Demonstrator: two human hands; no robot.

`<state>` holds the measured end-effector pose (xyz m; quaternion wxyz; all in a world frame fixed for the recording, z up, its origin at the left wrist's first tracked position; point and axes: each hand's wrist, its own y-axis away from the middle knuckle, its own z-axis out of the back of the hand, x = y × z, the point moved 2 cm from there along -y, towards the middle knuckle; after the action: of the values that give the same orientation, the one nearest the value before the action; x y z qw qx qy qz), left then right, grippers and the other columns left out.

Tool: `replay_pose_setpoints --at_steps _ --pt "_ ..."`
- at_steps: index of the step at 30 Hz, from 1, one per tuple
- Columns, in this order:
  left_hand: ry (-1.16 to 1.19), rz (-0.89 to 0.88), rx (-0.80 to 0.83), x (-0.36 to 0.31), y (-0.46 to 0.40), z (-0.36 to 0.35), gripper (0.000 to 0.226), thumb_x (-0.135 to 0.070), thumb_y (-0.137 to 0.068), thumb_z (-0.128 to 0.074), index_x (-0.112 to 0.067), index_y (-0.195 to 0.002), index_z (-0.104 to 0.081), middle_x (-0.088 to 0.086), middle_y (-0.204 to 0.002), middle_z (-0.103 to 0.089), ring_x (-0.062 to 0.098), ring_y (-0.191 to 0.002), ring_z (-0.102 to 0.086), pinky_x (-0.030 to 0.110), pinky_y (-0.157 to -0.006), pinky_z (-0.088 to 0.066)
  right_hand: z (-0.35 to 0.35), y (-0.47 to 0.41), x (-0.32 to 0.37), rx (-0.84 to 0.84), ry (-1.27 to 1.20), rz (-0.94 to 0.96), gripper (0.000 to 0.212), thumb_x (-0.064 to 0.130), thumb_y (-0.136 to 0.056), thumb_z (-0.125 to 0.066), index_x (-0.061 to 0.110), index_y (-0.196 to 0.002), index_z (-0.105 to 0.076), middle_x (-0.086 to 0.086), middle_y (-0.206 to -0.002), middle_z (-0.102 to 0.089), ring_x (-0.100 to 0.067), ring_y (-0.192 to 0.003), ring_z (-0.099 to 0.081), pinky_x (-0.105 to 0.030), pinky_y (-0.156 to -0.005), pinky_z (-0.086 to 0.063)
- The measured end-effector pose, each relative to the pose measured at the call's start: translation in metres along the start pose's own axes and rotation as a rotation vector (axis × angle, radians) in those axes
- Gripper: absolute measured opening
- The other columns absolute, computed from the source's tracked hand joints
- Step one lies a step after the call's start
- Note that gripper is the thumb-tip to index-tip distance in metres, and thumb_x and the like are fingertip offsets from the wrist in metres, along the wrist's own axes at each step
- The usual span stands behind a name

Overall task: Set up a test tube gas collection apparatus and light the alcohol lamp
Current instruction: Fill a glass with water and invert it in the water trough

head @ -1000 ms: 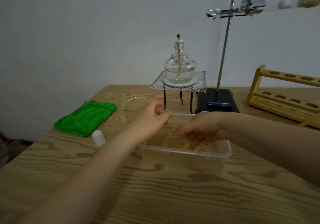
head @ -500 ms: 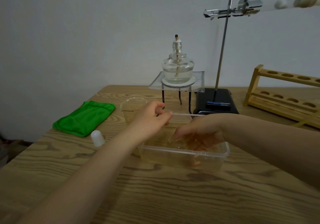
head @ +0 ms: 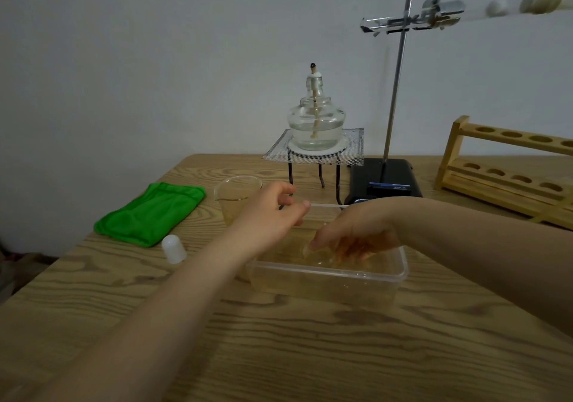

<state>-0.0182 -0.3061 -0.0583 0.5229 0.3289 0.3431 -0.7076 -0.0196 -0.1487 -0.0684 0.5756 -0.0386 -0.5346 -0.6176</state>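
A wooden table (head: 310,355) seen from above the person's hands. Near its left edge lies a folded green cloth (head: 150,212), and just in front of it stands a small white plastic cap (head: 173,249). Beside these, a clear beaker (head: 237,198) sits partly hidden behind the left hand (head: 266,215), whose thumb and forefinger pinch the far left rim of a clear plastic tub (head: 328,274) near the middle of the table.

The right hand (head: 353,235) dips into the tub with fingers curled around a small transparent glass piece that cannot be clearly identified. Being wet glass, it is probably slippery and fragile, best taken along its body, not its rim.

Behind the tub, toward the back edge, the unlit alcohol lamp (head: 316,122) stands on wire gauze (head: 350,150) over a tripod. Right of it rises a retort stand (head: 395,91), its clamp holding a test tube (head: 496,7) level. A wooden test tube rack (head: 502,165) occupies the back right corner.
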Motion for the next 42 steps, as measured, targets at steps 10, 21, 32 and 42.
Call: replay_pose_setpoints --at_steps 10,21,32,42 --pt "-0.01 0.001 0.004 -0.005 0.002 0.0 0.043 -0.03 -0.088 -0.059 -0.016 -0.127 -0.049 -0.003 -0.11 -0.059 0.009 -0.083 -0.069 0.041 -0.097 -0.048 -0.002 0.004 0.007 -0.061 0.103 0.027 0.033 0.039 -0.073 -0.076 0.014 -0.093 -0.068 -0.004 -0.092 -0.061 -0.017 -0.079 -0.052 -0.026 -0.07 -0.044" --pt "-0.06 0.0 0.013 -0.006 0.004 0.001 0.043 -0.031 -0.088 -0.059 -0.017 -0.127 -0.049 0.0 -0.114 -0.06 0.01 -0.088 -0.067 0.04 -0.094 -0.049 -0.001 0.012 0.015 -0.201 0.242 0.142 0.038 0.034 -0.074 -0.077 0.013 -0.104 -0.069 0.001 -0.087 -0.059 -0.014 -0.078 -0.053 -0.025 -0.068 -0.043" --pt "-0.199 -0.125 -0.018 -0.005 0.003 0.002 0.019 -0.019 -0.087 -0.062 -0.022 -0.105 -0.062 -0.013 -0.076 -0.057 0.003 -0.074 -0.055 0.023 -0.071 -0.043 -0.002 0.022 0.016 -0.474 0.179 0.336 0.02 0.028 -0.074 -0.077 0.014 -0.086 -0.07 -0.002 -0.087 -0.067 -0.015 -0.081 -0.061 -0.029 -0.073 -0.052" --pt "-0.382 -0.268 -0.052 -0.017 0.007 -0.001 0.022 -0.017 -0.074 -0.068 -0.029 -0.07 -0.05 -0.011 -0.068 -0.054 0.006 -0.066 -0.051 0.022 -0.058 -0.037 0.0 0.045 0.018 -0.576 0.421 0.464 0.024 0.003 -0.07 -0.069 0.018 -0.063 -0.052 0.007 -0.062 -0.051 -0.009 -0.06 -0.048 -0.022 -0.059 -0.043"
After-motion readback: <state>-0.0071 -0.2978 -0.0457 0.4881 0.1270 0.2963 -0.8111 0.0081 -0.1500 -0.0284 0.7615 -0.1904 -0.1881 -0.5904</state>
